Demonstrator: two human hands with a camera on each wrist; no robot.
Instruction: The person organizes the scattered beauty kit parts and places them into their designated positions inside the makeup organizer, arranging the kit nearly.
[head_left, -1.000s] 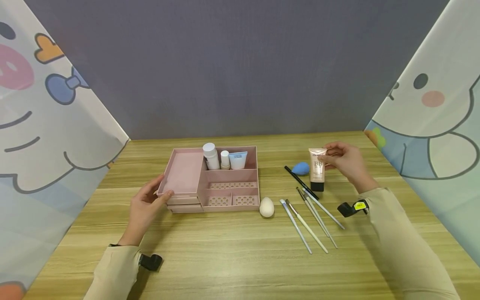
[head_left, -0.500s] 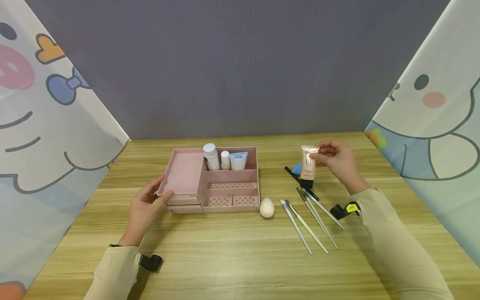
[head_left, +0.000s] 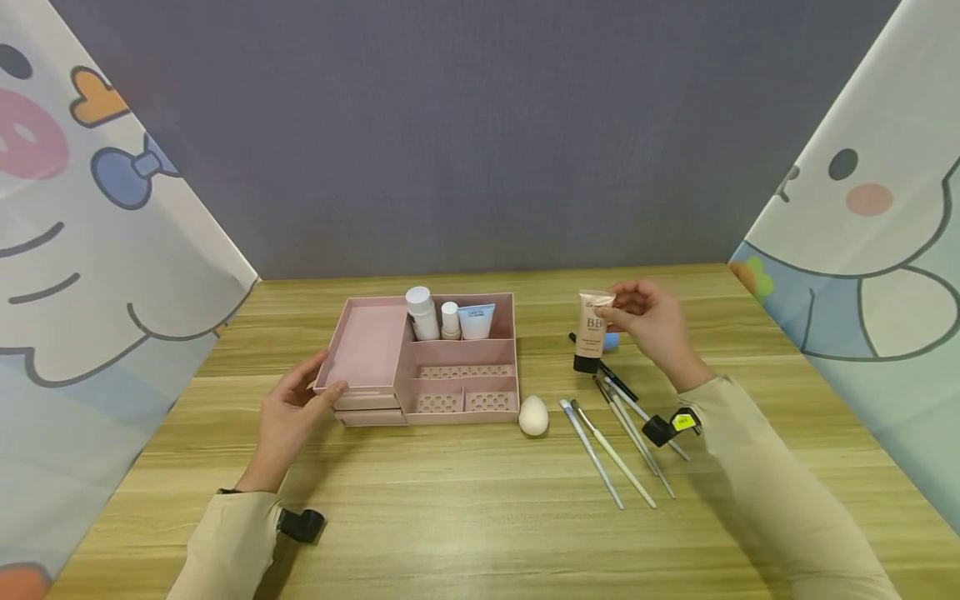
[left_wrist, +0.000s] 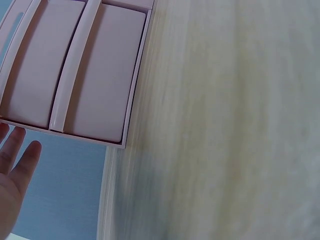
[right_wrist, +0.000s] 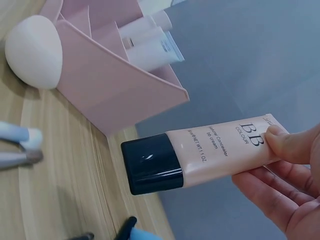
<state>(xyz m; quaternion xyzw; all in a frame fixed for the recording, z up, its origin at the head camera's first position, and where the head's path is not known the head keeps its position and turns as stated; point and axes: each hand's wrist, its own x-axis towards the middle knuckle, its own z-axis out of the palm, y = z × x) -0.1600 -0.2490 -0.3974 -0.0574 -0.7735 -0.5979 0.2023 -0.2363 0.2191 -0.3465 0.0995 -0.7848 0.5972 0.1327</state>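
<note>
My right hand pinches a tube of BB cream near its flat crimped end, thumb in front and fingers behind. The beige tube hangs with its black cap downward, raised over the table to the right of a pink makeup organizer. At the organizer's front left corner, my left hand holds on with the thumb over the rim and the fingers along the side. A white bottle, a small white-capped bottle and a light-blue tube stand in its back compartment.
An egg-shaped white sponge lies by the organizer's front right corner. Several makeup brushes are spread to its right. Behind the raised tube are a black pencil and a blue sponge. A grey panel closes off the back.
My right hand has carried the BB cream tube leftward, from over the brushes toward the organizer, passing in front of the blue sponge. The left hand and the organizer have stayed in place.
</note>
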